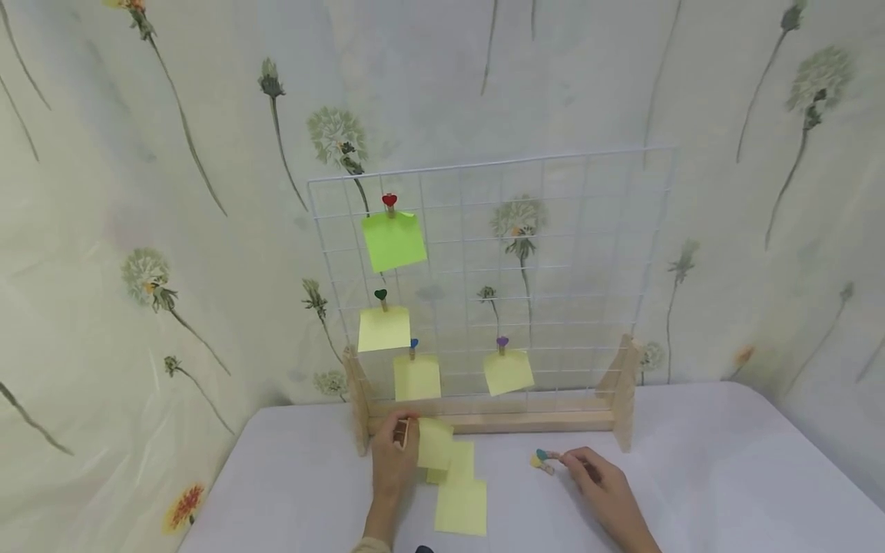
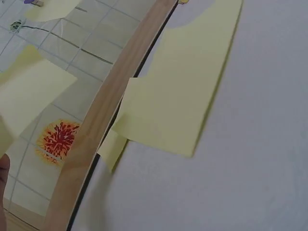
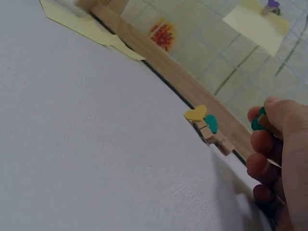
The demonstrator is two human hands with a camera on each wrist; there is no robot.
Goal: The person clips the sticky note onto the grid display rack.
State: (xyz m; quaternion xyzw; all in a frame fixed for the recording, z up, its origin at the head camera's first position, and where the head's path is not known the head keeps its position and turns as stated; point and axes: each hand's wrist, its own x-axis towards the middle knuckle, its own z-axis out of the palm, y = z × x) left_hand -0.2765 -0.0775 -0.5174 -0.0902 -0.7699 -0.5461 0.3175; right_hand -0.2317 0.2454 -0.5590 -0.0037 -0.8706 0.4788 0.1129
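My left hand pinches a yellow sticky note by its left edge, just in front of the rack's wooden base. In the left wrist view this raised note shows, with only a bit of the hand at the left edge. Below it two more yellow notes overlap on the table. My right hand pinches a small wooden clip with a teal heart, fingers curled. Beside it lie a clip with a yellow heart and another with a teal heart, touching each other on the table.
A white wire grid stands upright in a wooden base at the table's back. Heart clips hold a green note and several yellow notes on its left and middle. A flower-printed curtain hangs behind the white table.
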